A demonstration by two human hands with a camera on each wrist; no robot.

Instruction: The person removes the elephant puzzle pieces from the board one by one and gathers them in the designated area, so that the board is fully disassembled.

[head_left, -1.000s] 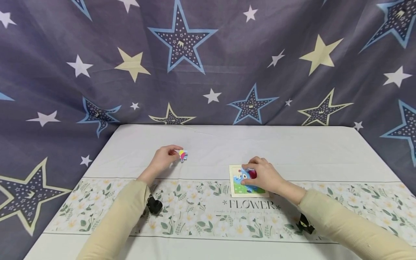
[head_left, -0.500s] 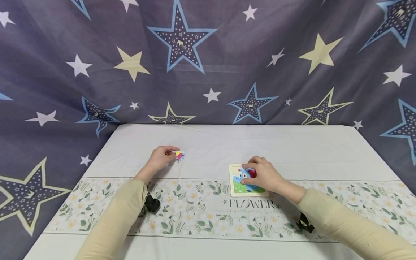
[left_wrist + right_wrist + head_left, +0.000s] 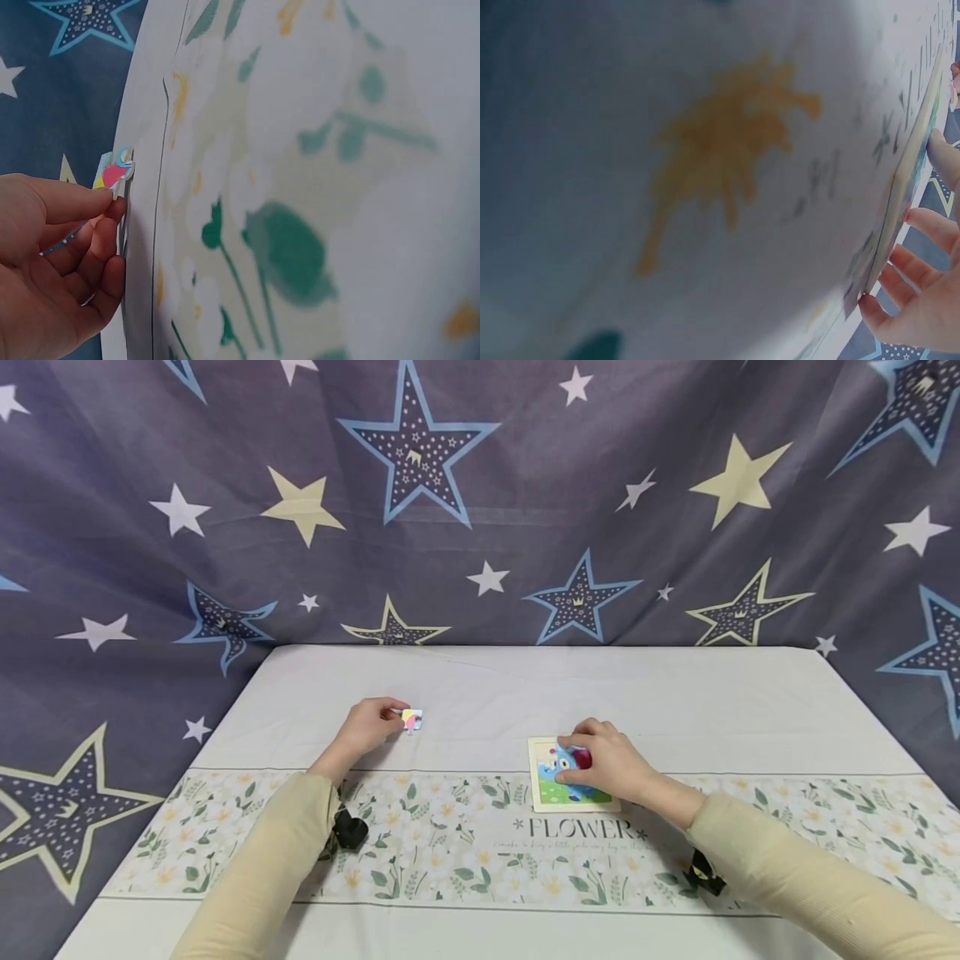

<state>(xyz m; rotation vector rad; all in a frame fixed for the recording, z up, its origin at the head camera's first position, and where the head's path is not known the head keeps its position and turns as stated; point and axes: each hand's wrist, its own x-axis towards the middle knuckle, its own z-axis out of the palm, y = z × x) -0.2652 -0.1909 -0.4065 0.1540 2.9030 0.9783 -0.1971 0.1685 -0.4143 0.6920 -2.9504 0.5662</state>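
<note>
In the head view my left hand (image 3: 370, 727) pinches a small jigsaw piece (image 3: 412, 719), yellow, pink and pale blue, between thumb and forefinger. The left wrist view shows the same jigsaw piece (image 3: 115, 174) at the fingertips, its other fingers loosely bent. To the right, a square jigsaw puzzle in a cream frame (image 3: 536, 777) shows a blue elephant on green grass. My right hand (image 3: 611, 762) rests on that puzzle with thumb and fingers spread, covering its right part. Seen from the right wrist, fingertips (image 3: 870, 304) touch the edge and face of the puzzle (image 3: 907, 172).
A white tablecloth (image 3: 480, 685) with a printed flower band (image 3: 435, 852) covers the table. Behind its far edge hangs a dark star-patterned curtain (image 3: 480, 510). Black wrist devices sit under both sleeves (image 3: 262, 860).
My left hand has drawn slightly to the left with the jigsaw piece, whose tilt has changed a little. The right hand and the puzzle have stayed in place.
</note>
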